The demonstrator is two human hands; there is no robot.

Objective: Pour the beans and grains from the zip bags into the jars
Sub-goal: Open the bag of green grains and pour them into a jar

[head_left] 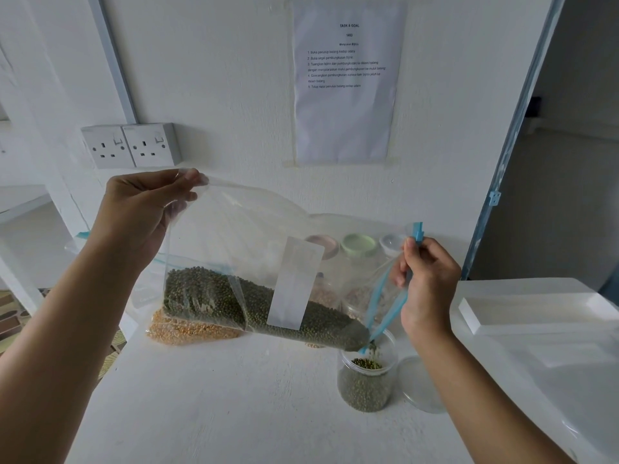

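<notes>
- Two hands hold one clear zip bag (234, 226) aslant across mid-frame: the left hand (144, 209) pinches its bottom corner high at centre left, the right hand (428, 283) curls round the blue zip edge (385, 303) at centre right.
- Green beans (214, 296) run from the bag's low corner into the open jar (366, 380) at lower right, already partly filled.
- Nobody steadies the jar; a nudge from the bag could topple it.
- Lifting the left corner too fast could send a surge past the narrow rim onto the desk (234, 396).
</notes>
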